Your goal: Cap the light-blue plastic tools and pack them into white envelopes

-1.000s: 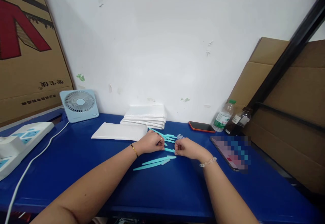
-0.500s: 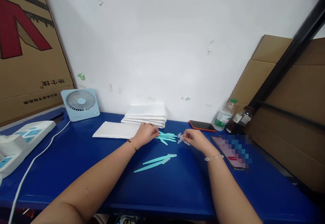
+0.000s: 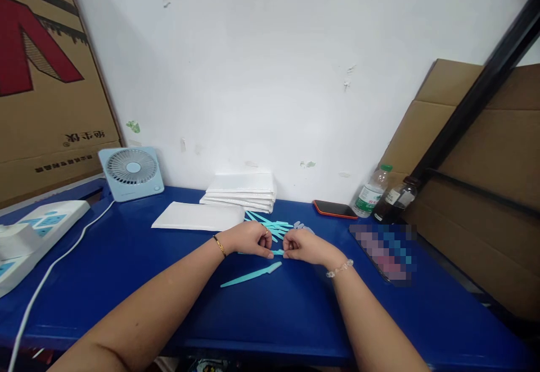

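Between my two hands is a turquoise eyebrow razor (image 3: pixel 277 252), lying crosswise just above the blue table. My left hand (image 3: pixel 251 240) is closed on its handle side, and the handle tip pokes out to the left. On the head end, the fingertips of my right hand (image 3: pixel 306 246) are pinched; whether they also hold a small cap is hidden. Nearer me lies another turquoise razor (image 3: pixel 248 276) with a paler head. Behind my hands is a loose pile of turquoise razors (image 3: pixel 274 225), with several small clear caps (image 3: pixel 300 225) at its right.
A white padded envelope (image 3: pixel 196 216) and a stack of white envelopes (image 3: pixel 240 186) lie at the back. A fan (image 3: pixel 133 172) and power strip (image 3: pixel 50 223) stand left. Right are an orange-edged phone (image 3: pixel 335 209), a blurred phone (image 3: pixel 379 254), a water bottle (image 3: pixel 371 195) and a dark bottle (image 3: pixel 394 203).
My hands have come together, the right moving left from the clear caps and the left moving nearer me. One of the two front razors has left its spot; a razor is now between my hands.
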Tool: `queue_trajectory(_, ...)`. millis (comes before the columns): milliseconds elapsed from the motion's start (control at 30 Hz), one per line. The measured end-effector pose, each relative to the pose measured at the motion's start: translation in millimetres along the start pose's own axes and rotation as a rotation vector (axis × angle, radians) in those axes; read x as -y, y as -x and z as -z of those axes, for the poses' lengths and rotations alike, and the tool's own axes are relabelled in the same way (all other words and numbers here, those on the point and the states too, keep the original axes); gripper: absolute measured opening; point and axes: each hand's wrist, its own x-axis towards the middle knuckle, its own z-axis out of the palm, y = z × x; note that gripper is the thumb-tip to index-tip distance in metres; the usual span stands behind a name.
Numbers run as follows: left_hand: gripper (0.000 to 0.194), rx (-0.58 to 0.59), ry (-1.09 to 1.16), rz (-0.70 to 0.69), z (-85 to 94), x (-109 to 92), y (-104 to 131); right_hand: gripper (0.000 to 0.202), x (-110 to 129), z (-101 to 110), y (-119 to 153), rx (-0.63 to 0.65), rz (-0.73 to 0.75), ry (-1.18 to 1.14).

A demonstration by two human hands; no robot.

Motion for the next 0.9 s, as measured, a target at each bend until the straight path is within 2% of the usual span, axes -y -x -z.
queue_trajectory(100,0.021,-0.028,-0.026,-0.002,-0.7,-1,-3,0.007,1,5,2,-0.100,0.014,0.037)
queue_trajectory(267,0.014,-0.231,-0.220,0.024,-2.4,-1,-8,0.006,-2,12,7,-0.225,0.036,0.024)
queue_trajectory(467,0.017,-0.305,-0.328,0.176,0.1,15,-7,0.009,-34,21,8,-0.354,-0.085,0.101)
queue_trajectory(567,0.026,-0.372,-0.259,0.213,4.6,10,-4,0.010,-43,25,7,-0.453,-0.153,0.138)
queue_trajectory(633,0.033,-0.321,-0.200,0.206,7.4,-2,1,0.011,-42,26,8,-0.490,-0.131,0.155)
queue_trajectory(733,0.035,-0.003,-0.143,0.155,8.1,-24,11,0.013,-31,27,10,-0.468,-0.079,0.140)
queue_trajectory(800,0.028,0.148,-0.164,0.128,5.3,-35,16,0.014,-24,26,12,-0.426,-0.057,0.113)
queue_trajectory(833,0.023,0.170,-0.188,0.122,3.4,-38,18,0.014,-20,26,12,-0.407,-0.046,0.097)
queue_trajectory(900,0.012,0.143,-0.244,0.116,-0.3,-41,19,0.016,-15,24,13,-0.370,-0.018,0.059)
